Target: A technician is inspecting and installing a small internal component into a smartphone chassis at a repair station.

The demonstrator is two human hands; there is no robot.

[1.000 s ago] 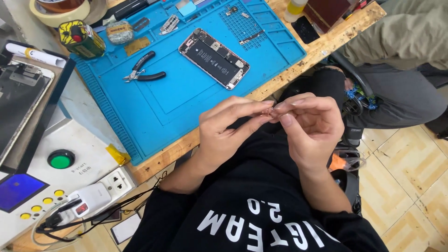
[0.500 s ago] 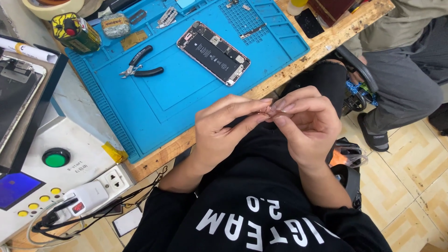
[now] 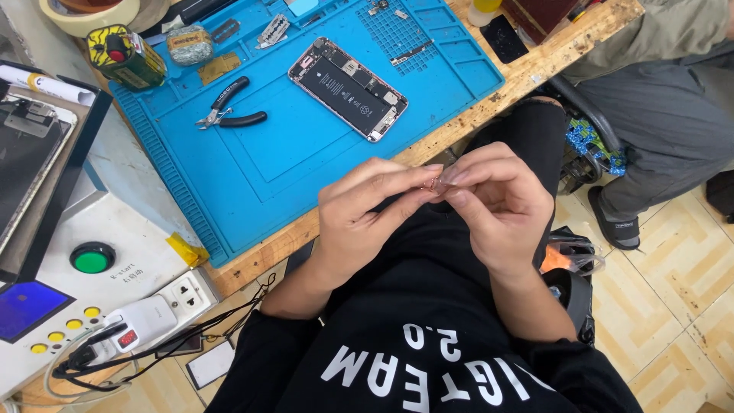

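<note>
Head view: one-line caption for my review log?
Left hand and right hand pinch a tiny part over the lap, opened phone on blue mat.

The person wears a black cotton sweatshirt (image 3: 428, 359) with big white block letters on the chest, sleeves pushed up, and black trousers (image 3: 527, 130).

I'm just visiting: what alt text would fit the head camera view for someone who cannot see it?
Seen from above, a person's left hand and right hand meet over their lap, pinching a tiny part between the fingertips. Beyond them a blue work mat on a wooden bench holds an opened phone and small pliers.
</note>
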